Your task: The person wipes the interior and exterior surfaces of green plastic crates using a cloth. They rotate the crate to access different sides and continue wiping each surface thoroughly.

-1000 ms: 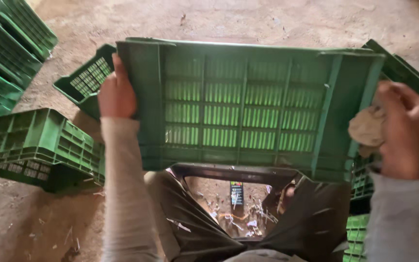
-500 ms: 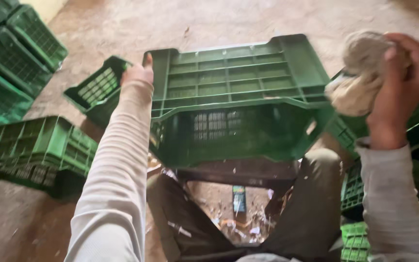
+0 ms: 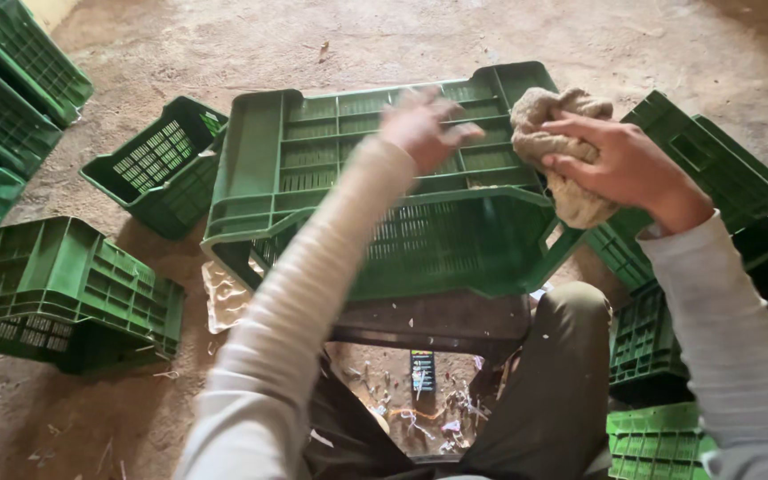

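Note:
A green plastic crate (image 3: 313, 169) lies bottom-up in front of my knees, its ribbed underside facing me. My left hand (image 3: 421, 126) hovers blurred over the middle of that underside, fingers spread, holding nothing. My right hand (image 3: 620, 164) grips a crumpled beige cloth (image 3: 555, 124) at the crate's right edge, the cloth touching the rim. My legs in dark trousers straddle a dark stool below the crate.
More green crates surround me: an overturned crate (image 3: 55, 289) at left, a small upright crate (image 3: 160, 164) behind it, stacked crates (image 3: 2, 98) at far left, and several crates (image 3: 713, 178) at right. The floor (image 3: 313, 40) is dusty concrete with scraps between my feet.
The crate has tipped down from upright to lie bottom-up. My left hand let go of its left edge and moved over the middle. My right hand brought the cloth down to the crate.

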